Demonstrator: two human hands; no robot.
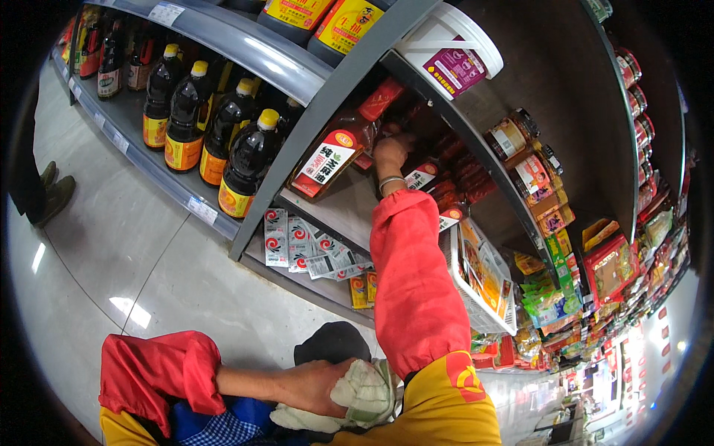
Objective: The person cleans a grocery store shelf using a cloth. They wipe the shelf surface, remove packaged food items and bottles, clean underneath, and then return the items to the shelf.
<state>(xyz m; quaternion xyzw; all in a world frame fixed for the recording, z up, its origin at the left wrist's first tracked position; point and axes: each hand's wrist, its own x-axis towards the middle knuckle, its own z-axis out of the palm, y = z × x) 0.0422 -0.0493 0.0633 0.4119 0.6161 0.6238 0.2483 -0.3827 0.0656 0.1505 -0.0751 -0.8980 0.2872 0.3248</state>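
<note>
My left hand [321, 386] is closed around a crumpled whitish cloth [365, 393] low in front of me. My right hand [392, 150], with a bangle at its wrist, reaches into a shelf compartment among red-capped bottles; its fingers are partly hidden in shadow, and what they touch cannot be told. Left of it stands a large bottle of reddish-brown oil [329, 159] with a red-and-white label. More bottles of the same kind [422, 175] are to the right of my wrist.
Dark bottles with yellow caps [187, 122] line the shelf at left. Silver sachets [301, 245] lie on the bottom shelf. A white plastic basket [485, 284] of packets stands right of my arm, and a white bucket [452, 50] above. A person's shoe [53, 195] shows at far left.
</note>
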